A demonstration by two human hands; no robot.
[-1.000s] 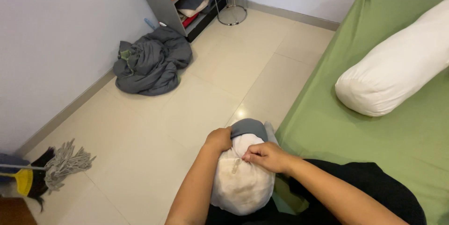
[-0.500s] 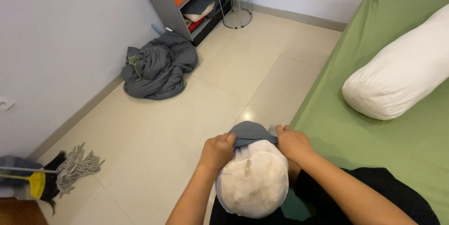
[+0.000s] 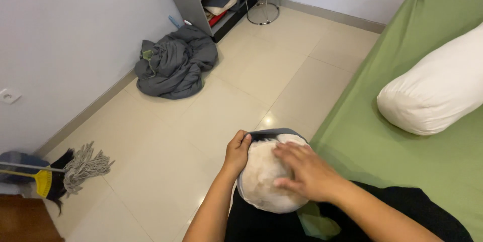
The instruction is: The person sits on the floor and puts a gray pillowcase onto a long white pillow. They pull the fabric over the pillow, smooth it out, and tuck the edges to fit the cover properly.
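Your left hand is pinching the rim of the grey fabric cover stretched around the round off-white cushion; your right hand is lying flat and open on the cushion's top, gripping nothing. The cushion is resting on your lap beside the green-sheeted bed; the crumpled grey cloth heap is lying well apart on the cream tiled floor.

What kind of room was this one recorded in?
Most likely a bedroom in a home: a bed with a green sheet and a white bolster pillow, a heap of grey bedding on the tiled floor, and a mop by the wall.
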